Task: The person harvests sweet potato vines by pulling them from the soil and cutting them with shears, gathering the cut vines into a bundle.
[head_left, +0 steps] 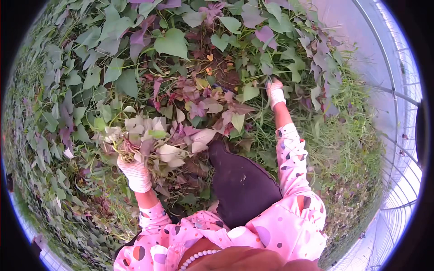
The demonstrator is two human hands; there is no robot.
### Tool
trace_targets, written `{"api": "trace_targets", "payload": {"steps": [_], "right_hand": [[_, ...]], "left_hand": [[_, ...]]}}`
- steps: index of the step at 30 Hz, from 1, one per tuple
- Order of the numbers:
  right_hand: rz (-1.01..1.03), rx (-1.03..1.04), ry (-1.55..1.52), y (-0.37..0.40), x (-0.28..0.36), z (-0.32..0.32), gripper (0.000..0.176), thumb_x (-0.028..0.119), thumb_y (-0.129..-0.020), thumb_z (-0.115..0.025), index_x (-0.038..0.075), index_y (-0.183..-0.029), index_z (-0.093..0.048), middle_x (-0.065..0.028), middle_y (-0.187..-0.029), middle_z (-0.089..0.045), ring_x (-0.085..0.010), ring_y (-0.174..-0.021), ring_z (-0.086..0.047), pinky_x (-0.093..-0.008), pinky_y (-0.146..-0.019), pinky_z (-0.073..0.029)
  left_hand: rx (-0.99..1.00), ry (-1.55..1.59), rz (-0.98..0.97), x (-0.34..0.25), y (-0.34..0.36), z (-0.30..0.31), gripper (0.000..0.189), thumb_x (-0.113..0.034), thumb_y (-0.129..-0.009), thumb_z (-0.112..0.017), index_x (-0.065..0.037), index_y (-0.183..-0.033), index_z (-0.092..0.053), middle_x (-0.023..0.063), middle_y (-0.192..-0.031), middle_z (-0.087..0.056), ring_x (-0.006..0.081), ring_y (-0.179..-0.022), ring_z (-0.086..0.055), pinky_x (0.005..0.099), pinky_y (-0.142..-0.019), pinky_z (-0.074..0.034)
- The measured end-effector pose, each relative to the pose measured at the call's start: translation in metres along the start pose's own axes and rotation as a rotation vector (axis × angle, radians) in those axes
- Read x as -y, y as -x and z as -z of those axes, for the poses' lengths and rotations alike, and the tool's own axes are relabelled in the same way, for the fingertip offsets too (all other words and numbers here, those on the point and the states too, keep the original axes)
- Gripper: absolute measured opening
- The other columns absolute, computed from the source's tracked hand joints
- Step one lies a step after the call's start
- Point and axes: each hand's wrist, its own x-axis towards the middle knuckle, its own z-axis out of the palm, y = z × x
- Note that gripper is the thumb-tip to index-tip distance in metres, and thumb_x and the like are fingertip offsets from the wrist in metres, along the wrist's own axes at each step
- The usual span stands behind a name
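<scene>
1 bunch of leafy stems [145, 145] within the left fingers [126, 165]

leafy bunch [156, 134] | pale, purple-tinged leaves [171, 153], reddish stems [129, 151] | gathered | in left hand [135, 174]

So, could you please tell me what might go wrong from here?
The bunch of leafy stems fans out beyond the left hand, so some might slip from its grip. The right hand is partly hidden among sweet potato vines, so it might tear neighbouring ones. The dark-clad leg close by could crush some of them.
</scene>
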Motion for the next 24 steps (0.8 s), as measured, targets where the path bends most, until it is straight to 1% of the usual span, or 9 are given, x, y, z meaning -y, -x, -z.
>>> {"api": "trace_targets", "payload": {"steps": [1,3,5,6,9,11,16,19,24], "right_hand": [[0.035,0.092,0.199,-0.023,-0.008,-0.007,0.026,0.021,-0.084,-0.061,-0.003,-0.094,-0.063,-0.0157,-0.083,-0.067,-0.017,-0.066,-0.056,-0.0334,-0.065,-0.048],[0.594,0.416,1.306,-0.07,-0.011,-0.041,0.023,0.021,-0.084,-0.057,-0.001,-0.082,-0.06,-0.013,-0.076,-0.065,-0.0206,-0.062,-0.059,-0.0374,-0.059,-0.049],[0.704,0.21,1.082,-0.085,-0.021,-0.082,0.022,0.025,-0.079,-0.056,0.01,-0.085,-0.071,-0.0134,-0.082,-0.07,-0.0285,-0.075,-0.068,-0.0375,-0.068,-0.052],[0.394,0.444,0.991,-0.085,-0.002,-0.089,0.025,0.028,-0.078,-0.057,0.011,-0.09,-0.071,-0.0099,-0.088,-0.07,-0.0289,-0.081,-0.068,-0.0383,-0.069,-0.053],[0.507,0.321,0.56,-0.008,0.083,-0.076,0.034,0.032,-0.083,-0.056,0.003,-0.098,-0.064,-0.0233,-0.089,-0.065,-0.0383,-0.088,-0.064,-0.0446,-0.076,-0.051],[0.157,0.396,0.702,0.003,0.11,-0.087,0.038,0.036,-0.083,-0.056,0.002,-0.098,-0.064,-0.0244,-0.091,-0.065,-0.0393,-0.091,-0.063,-0.046,-0.079,-0.049],[0.216,0.382,0.671,0.005,0.091,-0.086,0.034,0.03,-0.08,-0.056,0.004,-0.1,-0.064,-0.0231,-0.097,-0.065,-0.039,-0.092,-0.063,-0.0455,-0.082,-0.049],[0.204,0.348,0.647,0.009,0.085,-0.084,0.035,0.032,-0.08,-0.056,0.004,-0.099,-0.064,-0.023,-0.097,-0.065,-0.0392,-0.092,-0.063,-0.0459,-0.082,-0.049],[0.195,0.175,0.53,0.006,0.075,-0.044,0.034,0.033,-0.083,-0.056,0.005,-0.101,-0.063,-0.0233,-0.093,-0.065,-0.0392,-0.089,-0.062,-0.0454,-0.081,-0.049]], "left_hand": [[0.074,-0.055,-0.02,-0.002,0.001,-0.005,0.016,-0.012,-0.078,-0.072,0.0,-0.082,-0.062,0.0054,-0.071,-0.065,0.0125,-0.061,-0.058,0.0277,-0.061,-0.047],[0.196,-0.068,0.055,-0.016,0.006,-0.019,0.015,-0.009,-0.076,-0.074,0.001,-0.081,-0.064,0.005,-0.068,-0.064,0.0109,-0.06,-0.056,0.0275,-0.059,-0.046],[0.31,-0.08,0.018,-0.016,0.011,-0.029,0.014,-0.008,-0.076,-0.073,0.002,-0.083,-0.064,0.0047,-0.068,-0.064,0.0103,-0.06,-0.056,0.0278,-0.059,-0.047],[0.362,-0.099,0.02,-0.015,0.014,-0.034,0.015,-0.007,-0.076,-0.073,0.002,-0.085,-0.065,0.0052,-0.069,-0.065,0.01,-0.061,-0.057,0.0281,-0.06,-0.048],[0.53,-0.108,0.076,-0.017,0.017,-0.05,0.022,-0.006,-0.076,-0.072,0.002,-0.097,-0.068,0.0067,-0.079,-0.07,0.0087,-0.07,-0.061,0.0275,-0.067,-0.05],[0.572,0.035,0.118,-0.026,0.019,-0.063,0.027,-0.007,-0.076,-0.073,0.001,-0.101,-0.068,0.0064,-0.082,-0.07,0.0082,-0.073,-0.062,0.027,-0.069,-0.051],[0.645,-0.019,0.124,-0.048,-0.011,-0.13,0.026,-0.011,-0.077,-0.073,-0.001,-0.1,-0.068,0.0073,-0.085,-0.07,0.0084,-0.074,-0.062,0.0273,-0.069,-0.051],[0.507,0.128,-0.029,-0.042,-0.047,-0.187,0.028,-0.006,-0.075,-0.07,-0.001,-0.103,-0.066,0.0071,-0.087,-0.07,0.0114,-0.077,-0.063,0.0275,-0.073,-0.05],[0.598,-0.657,0.057,0.022,-0.114,-0.249,0.041,-0.026,-0.074,-0.066,-0.001,-0.106,-0.064,0.0238,-0.101,-0.064,0.0379,-0.098,-0.061,0.0406,-0.086,-0.049]]}}
